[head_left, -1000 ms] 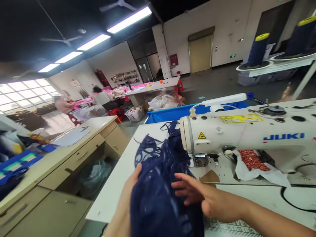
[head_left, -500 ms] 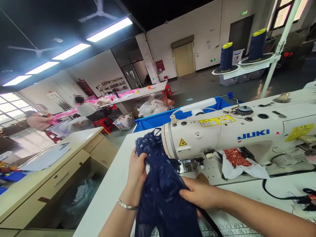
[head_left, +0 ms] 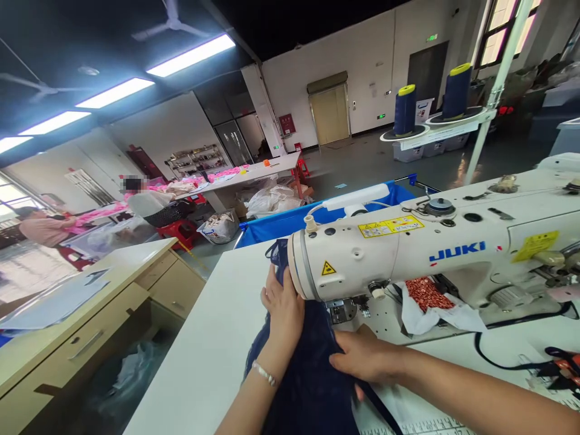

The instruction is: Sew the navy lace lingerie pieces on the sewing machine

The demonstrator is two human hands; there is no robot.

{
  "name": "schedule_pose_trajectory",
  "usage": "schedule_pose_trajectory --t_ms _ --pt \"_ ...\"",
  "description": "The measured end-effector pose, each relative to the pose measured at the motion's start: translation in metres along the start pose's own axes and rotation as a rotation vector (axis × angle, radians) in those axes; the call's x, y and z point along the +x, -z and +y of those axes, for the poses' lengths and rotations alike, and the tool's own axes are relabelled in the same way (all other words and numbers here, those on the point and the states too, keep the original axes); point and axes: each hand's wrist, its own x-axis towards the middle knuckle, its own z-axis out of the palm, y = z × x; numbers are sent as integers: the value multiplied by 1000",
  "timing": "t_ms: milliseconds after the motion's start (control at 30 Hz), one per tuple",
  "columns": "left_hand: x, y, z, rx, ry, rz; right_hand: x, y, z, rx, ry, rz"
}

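Observation:
A piece of thin navy fabric (head_left: 312,368) runs from the front edge of the view up past the needle end of a white JUKI sewing machine (head_left: 362,248). My left hand (head_left: 285,311), with a bracelet at its wrist, is at the fabric's far part, close against the machine head, fingers bent around the cloth. My right hand (head_left: 362,356) pinches the fabric's right edge, its thumb on top and the other fingers mostly underneath. From beneath this hand a dark strap (head_left: 378,408) trails toward the front. The metal needle plate (head_left: 342,311) shows partly right of the cloth; the machine head hides the needle.
Red-and-black scissors (head_left: 564,368) lie at the right, and reddish material in white cloth (head_left: 428,294) sits under the machine arm. Navy thread cones (head_left: 405,112) stand on a rack. A blue cloth bin (head_left: 272,226) is behind; a drawer cabinet (head_left: 109,326) stands left. Two people sit farther back.
My left hand has moved right and farther in along the cloth, beside the machine head. The bunched, ruffled fabric now lies flatter and lower. My right hand keeps its pinch. The view has shifted slightly.

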Motion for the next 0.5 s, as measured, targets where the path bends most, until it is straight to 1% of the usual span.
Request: schedule_pose_trajectory --t_ms 33,100,133,167,200,267,300,333,367,400,500 --pt "-7 6 3 98 -67 -86 1 -1 1 -40 -7 24" --pt "-19 13 6 224 -187 -376 4 -3 3 -159 21 78" --pt "-25 16 6 241 -224 -514 4 -2 4 -242 49 106" --pt "-29 17 5 251 -250 -608 3 0 4 -330 82 115" --pt "-32 19 4 257 -275 -661 2 4 3 -410 119 101" --pt "-33 22 1 255 -331 -676 -1 16 1 -498 194 6" --pt "-33 25 0 238 -356 -678 -3 24 -1 -496 227 -46" --pt "-31 29 -1 210 -375 -689 -5 32 -2 -470 243 -69" --pt "-29 32 -1 177 -390 -694 -5 40 -3 -444 238 -55" --pt "-27 35 0 146 -400 -697 -5 48 -3 -434 209 4" --pt "-24 37 4 92 -413 -703 1 62 2 -512 97 321"
